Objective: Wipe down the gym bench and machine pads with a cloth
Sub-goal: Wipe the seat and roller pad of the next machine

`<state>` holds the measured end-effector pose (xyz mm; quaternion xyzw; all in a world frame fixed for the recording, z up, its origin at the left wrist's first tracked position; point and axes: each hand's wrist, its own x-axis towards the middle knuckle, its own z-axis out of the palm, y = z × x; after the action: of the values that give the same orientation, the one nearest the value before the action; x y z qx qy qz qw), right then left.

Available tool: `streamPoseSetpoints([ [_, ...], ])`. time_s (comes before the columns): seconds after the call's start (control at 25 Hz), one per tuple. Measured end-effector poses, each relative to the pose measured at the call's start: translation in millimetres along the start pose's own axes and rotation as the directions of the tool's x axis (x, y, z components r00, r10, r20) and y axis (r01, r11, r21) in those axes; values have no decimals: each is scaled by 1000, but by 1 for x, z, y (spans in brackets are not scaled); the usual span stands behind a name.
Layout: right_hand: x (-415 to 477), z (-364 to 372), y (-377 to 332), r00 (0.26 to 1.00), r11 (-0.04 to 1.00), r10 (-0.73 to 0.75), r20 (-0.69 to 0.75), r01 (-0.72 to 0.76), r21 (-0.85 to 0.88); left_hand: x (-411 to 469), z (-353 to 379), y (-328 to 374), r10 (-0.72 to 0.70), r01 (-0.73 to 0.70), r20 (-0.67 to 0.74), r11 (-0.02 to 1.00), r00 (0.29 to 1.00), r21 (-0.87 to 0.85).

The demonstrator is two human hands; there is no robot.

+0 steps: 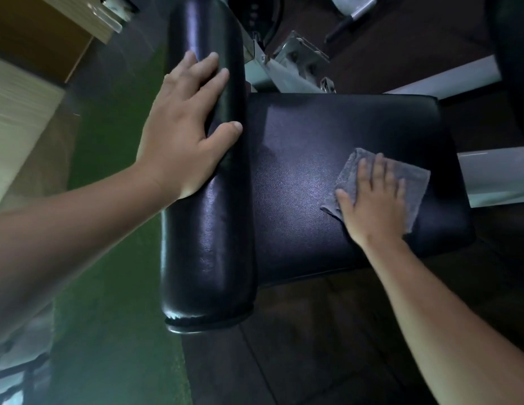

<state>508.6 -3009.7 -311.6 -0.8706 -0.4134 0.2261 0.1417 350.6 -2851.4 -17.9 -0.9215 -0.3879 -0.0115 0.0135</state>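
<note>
A black padded seat point(307, 159) of a gym machine fills the middle of the view. A grey cloth point(415, 182) lies flat on its right part, and my right hand point(375, 203) presses on the cloth with straight fingers. A tall black back pad point(208, 235) stands along the seat's left edge. My left hand point(184, 127) rests flat against the back pad's upper part, fingers spread and thumb on the pad's front edge.
The machine's white metal frame and bracket point(296, 59) sit behind the seat, with a white bar point(489, 176) at the right. Dark floor point(298, 346) lies below the seat and green flooring point(108, 287) to the left. A wooden wall panel point(18, 127) stands at far left.
</note>
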Motion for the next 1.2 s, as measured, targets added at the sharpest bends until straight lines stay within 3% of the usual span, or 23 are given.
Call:
streamPoseSetpoints([
  [0.04, -14, 4, -20, 1000, 1000, -19, -21, 19, -10, 0, 0, 0, 0, 0, 0, 1000, 1000, 2],
  [0.12, -58, 19, -58, 974, 975, -221, 46, 221, -3, -1, 0, 0, 2, -2, 6, 1000, 1000, 2],
  [0.24, -67, 23, -42, 863, 866, -493, 108, 499, -28, 0, -2, -1, 6, -6, 15, 1000, 1000, -8],
  [0.32, -23, 14, -9, 915, 915, -401, 37, 402, -18, 0, -1, -3, 13, -13, 15, 1000, 1000, -15],
  [0.4, 23, -3, 15, 983, 983, -182, 8, 182, -12, -1, 0, -3, 17, -17, 11, 1000, 1000, -14],
  [0.48, 32, -7, -1, 999, 999, -38, 9, 38, -1, -1, 1, -3, 18, -18, 8, 1000, 1000, -20],
  [0.56, -2, 3, -40, 993, 993, -118, 10, 118, -7, 0, 0, -2, 13, -13, 12, 1000, 1000, -26],
  [0.64, -48, 17, -53, 929, 932, -359, 88, 362, -22, -1, -1, -1, 5, -5, 24, 1000, 1000, -28],
  [0.72, -38, 15, -35, 867, 869, -489, 96, 493, -25, -2, -1, 0, 3, -2, 30, 999, 1000, -34],
  [0.8, 26, 2, -14, 921, 921, -390, 20, 390, -12, -1, -1, 0, 4, -3, 32, 999, 999, -38],
  [0.92, 116, -28, 8, 989, 989, -148, 29, 148, 8, -2, 0, -1, 8, -6, 29, 999, 1000, -46],
  [1.2, 54, -10, 23, 992, 992, -124, -8, 124, 1, -2, -1, 1, 22, -21, 25, 998, 999, -56],
])
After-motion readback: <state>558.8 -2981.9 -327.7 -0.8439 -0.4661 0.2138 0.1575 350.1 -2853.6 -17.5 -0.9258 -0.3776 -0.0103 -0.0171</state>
